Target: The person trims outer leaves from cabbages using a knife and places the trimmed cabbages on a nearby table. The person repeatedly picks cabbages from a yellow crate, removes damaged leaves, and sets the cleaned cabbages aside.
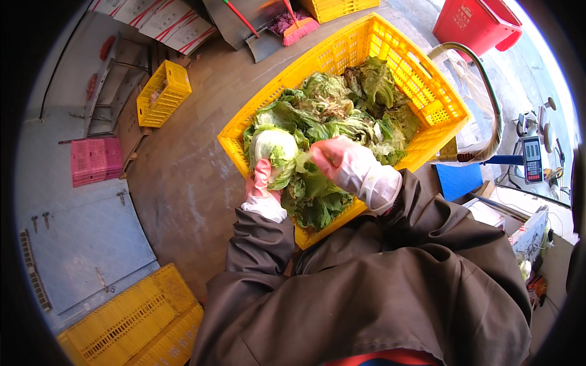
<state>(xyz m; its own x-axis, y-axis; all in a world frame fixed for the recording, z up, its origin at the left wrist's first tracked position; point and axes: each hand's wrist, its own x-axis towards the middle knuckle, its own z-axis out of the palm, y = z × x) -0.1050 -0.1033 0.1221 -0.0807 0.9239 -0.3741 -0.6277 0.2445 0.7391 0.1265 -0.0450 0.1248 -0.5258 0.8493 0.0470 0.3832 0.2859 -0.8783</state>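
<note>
My left hand [262, 180], in a pink rubber glove, grips a pale green head of lettuce [274, 145] from below, with the thumb across its near side. Just right of it, my right hand [336, 160] wears a similar glove, its fingers curled in. A pale lettuce leaf [304, 163] meets those fingertips and looks pinched there, though blur softens the contact. Both hands are over a large yellow plastic crate [439, 98] directly before me. Loose, wilted lettuce leaves [327, 98], some browned, are heaped in it.
A curved metal handle [492, 87] rises beside the crate's right side, near a digital scale display [532, 159]. Ahead are a dustpan [264, 45], a pink broom [300, 32] and a red bin [476, 25]. Yellow crates [165, 94] and a pink crate [96, 159] stand left.
</note>
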